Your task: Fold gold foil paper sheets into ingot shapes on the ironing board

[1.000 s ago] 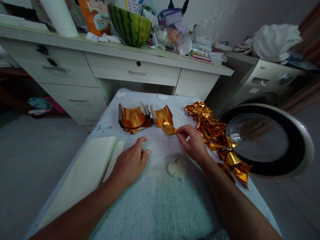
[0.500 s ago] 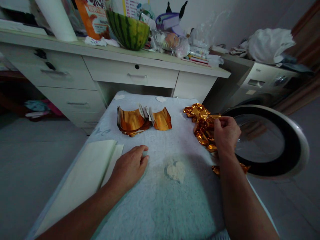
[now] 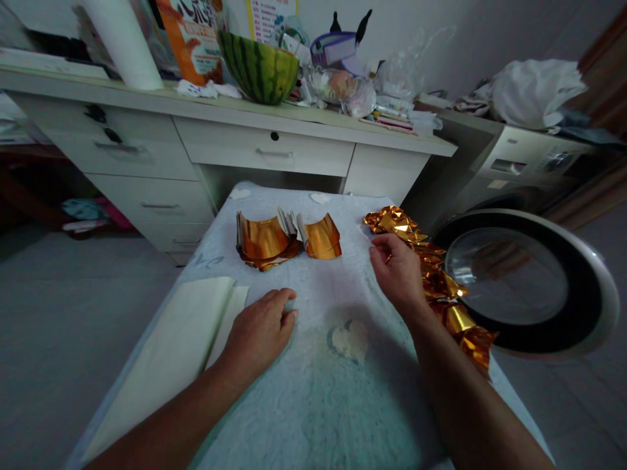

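Observation:
My left hand [image 3: 263, 328] rests on the patterned cloth [image 3: 318, 385], its thumb and forefinger apart and nothing between them. Beside it lies folded white paper [image 3: 166, 352]. My right hand [image 3: 399, 271] is over the cloth with fingers loosely bent and a gap at the thumb; I see nothing in it. Just right of that hand runs a pile of crumpled gold folded foil pieces [image 3: 441, 281], partly hidden behind the hand and forearm. Farther back lie two stacks of curved gold foil sheets, a larger left stack [image 3: 264, 240] and a smaller right stack [image 3: 322, 237].
Behind the table stands a white desk [image 3: 313, 124] with drawers, bearing a cut watermelon [image 3: 259, 68], an orange packet [image 3: 193, 42], a paper roll [image 3: 125, 46] and plastic bags. At right, a washing machine's round door [image 3: 592, 287] hangs open close to the table edge.
My right hand has moved left, away from the gold foil pile, uncovering more of it. My left hand stays in place. The whole view has shifted slightly.

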{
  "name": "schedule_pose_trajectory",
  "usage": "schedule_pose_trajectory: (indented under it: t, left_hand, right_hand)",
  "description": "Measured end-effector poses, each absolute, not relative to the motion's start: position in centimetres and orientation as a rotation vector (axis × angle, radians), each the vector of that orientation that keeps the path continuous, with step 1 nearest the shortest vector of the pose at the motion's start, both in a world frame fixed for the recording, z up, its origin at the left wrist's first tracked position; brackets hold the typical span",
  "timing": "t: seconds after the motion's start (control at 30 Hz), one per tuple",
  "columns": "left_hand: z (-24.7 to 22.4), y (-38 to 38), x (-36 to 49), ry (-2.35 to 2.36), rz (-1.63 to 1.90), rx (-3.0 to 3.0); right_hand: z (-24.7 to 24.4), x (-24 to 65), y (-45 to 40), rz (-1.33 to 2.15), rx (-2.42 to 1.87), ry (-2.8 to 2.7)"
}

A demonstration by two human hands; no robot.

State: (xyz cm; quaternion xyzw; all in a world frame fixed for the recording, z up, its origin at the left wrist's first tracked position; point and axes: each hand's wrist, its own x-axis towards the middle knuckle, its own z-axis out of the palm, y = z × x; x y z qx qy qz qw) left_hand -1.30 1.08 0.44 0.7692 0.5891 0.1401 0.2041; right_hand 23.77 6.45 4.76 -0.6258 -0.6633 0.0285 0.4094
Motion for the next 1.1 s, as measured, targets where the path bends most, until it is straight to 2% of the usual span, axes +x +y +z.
schedule_pose_trajectory:
  t: [0.2,0.3,0.6,1.1]
  left_hand:
    - [0.4,1.0,-1.3,1.63,0.374,2.181]
    - [0.4,1.1,-1.3,1.633,0.368,2.187]
    - [0.6,1.0,-1.2,1.609,0.357,2.203]
    - [0.9,1.0,-1.3,1.592,0.318,2.223]
  right_hand:
    - [3.0,21.8,9.0,0.224,-1.73,-1.94]
    - [2.0,21.1,11.0,0.205,-1.912,-1.871]
    - [1.6,18.9,14.0,0.13,-2.087,-1.73]
    - [2.0,19.7,12.6,0.166,-2.002,-1.686]
